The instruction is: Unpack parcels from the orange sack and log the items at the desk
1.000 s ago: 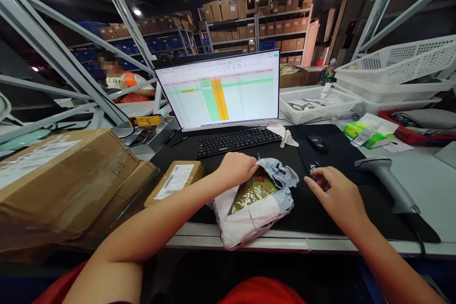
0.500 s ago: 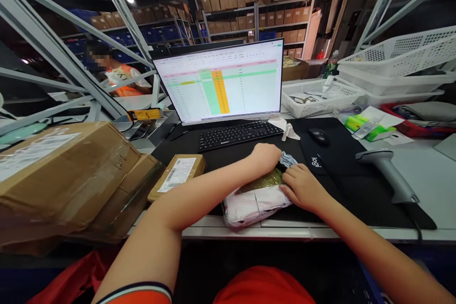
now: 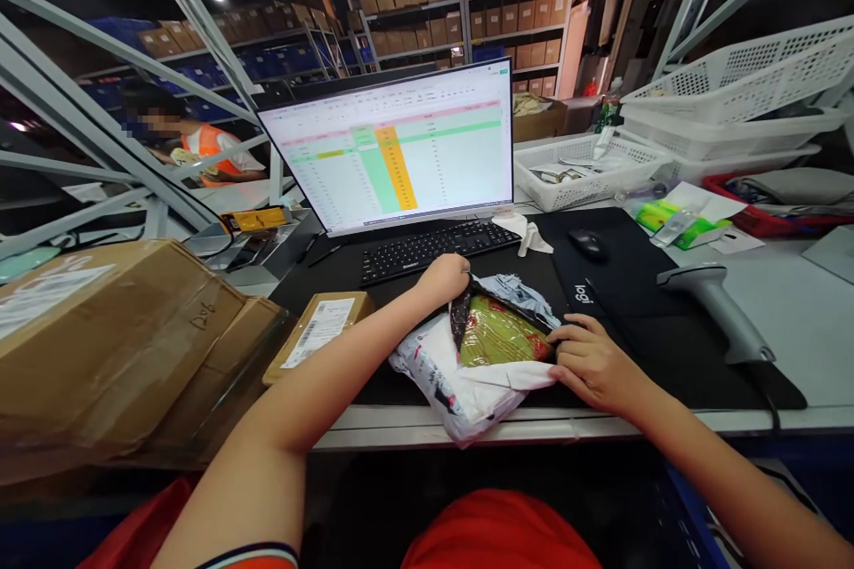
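Note:
A white plastic mailer bag (image 3: 437, 373) lies torn at the front edge of the desk, its dark inner side showing along the tear. Through the opening shows a green item with red patches in shiny clear wrap (image 3: 500, 333). My left hand (image 3: 446, 277) is closed on the bag's torn edge at the upper left of the opening. On the opposite side, my right hand (image 3: 591, 360) pinches the edge of the bag between thumb and fingers. Crumpled pale blue plastic (image 3: 517, 289) sticks up behind the opening.
Behind the bag are a keyboard (image 3: 440, 249) and a monitor (image 3: 393, 156). A small labelled box (image 3: 317, 333) and large cartons (image 3: 113, 347) stand left. Rightward lie a mouse (image 3: 588, 244), a barcode scanner (image 3: 721, 307) and white baskets (image 3: 593, 182). A co-worker (image 3: 213, 147) is beyond the frame.
The opening has widened, showing more of the green item. My left hand has moved left and my right hand slightly right, spreading the edges. The bag has turned.

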{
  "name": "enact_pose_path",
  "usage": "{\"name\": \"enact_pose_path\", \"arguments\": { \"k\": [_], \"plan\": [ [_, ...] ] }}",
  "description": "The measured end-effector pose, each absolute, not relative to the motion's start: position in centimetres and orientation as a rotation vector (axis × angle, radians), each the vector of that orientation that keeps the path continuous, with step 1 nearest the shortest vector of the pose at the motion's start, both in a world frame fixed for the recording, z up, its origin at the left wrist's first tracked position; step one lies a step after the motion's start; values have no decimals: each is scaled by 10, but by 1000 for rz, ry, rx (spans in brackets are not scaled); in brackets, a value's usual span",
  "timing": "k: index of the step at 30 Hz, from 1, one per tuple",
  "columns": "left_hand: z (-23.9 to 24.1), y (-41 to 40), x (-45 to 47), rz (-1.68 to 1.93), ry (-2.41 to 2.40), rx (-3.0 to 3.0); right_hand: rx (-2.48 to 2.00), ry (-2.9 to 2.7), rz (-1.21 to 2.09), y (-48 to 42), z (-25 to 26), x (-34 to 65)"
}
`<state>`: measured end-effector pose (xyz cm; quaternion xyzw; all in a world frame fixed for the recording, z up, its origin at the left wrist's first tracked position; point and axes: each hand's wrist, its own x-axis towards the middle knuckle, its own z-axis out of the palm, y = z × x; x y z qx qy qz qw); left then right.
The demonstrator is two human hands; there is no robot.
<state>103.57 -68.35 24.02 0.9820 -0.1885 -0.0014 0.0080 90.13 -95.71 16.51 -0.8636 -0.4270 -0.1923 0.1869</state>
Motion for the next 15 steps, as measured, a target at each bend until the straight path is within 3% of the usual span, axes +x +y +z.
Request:
{"name": "enact_pose_path", "arguments": {
  "k": [7, 15],
  "plan": [
    [254, -703, 1006, -27, -750, 3067, -2672, -1080, -856, -929, 185, 901],
    [228, -713, 1030, 27, -624, 3027, -2716, -770, -779, -937, 173, 903]
  ]
}}
